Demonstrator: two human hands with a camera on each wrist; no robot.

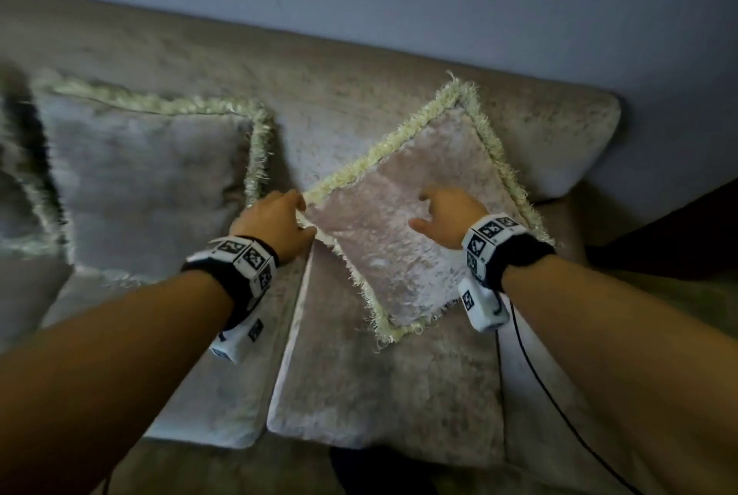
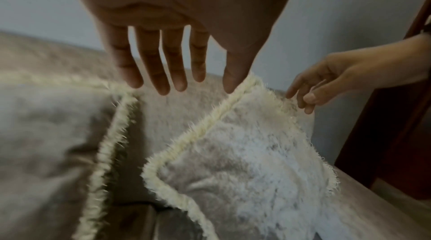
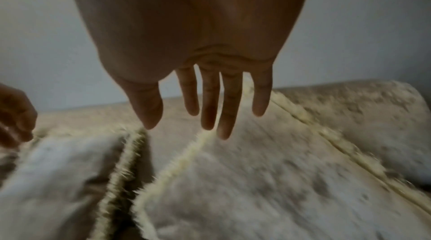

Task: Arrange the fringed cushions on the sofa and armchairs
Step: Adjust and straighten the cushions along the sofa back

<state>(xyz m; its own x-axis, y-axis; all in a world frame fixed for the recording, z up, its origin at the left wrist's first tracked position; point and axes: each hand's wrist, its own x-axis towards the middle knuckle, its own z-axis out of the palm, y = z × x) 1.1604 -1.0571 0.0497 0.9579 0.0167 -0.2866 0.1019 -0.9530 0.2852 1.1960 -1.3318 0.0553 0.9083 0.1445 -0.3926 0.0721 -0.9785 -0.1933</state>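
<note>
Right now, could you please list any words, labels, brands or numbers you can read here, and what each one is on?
None can be read.
The wrist bands carry only black-and-white square marker patterns, no letters or digits.
The fringed cushions and sofa show no tags or print.

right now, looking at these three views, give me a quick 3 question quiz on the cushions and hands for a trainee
1. True or false: the tilted cushion stands on one corner like a diamond against the sofa back.
2. Which hand touches that cushion's fringe? A) left hand B) right hand C) neither
3. Fill in: the second cushion leans square against the sofa back, on the ____ side of the head view.

Key
1. True.
2. A; its fingers are straight, thumb at the fringe. The right hand hovers spread in front of the face, and contact is not clear.
3. Left.
</note>
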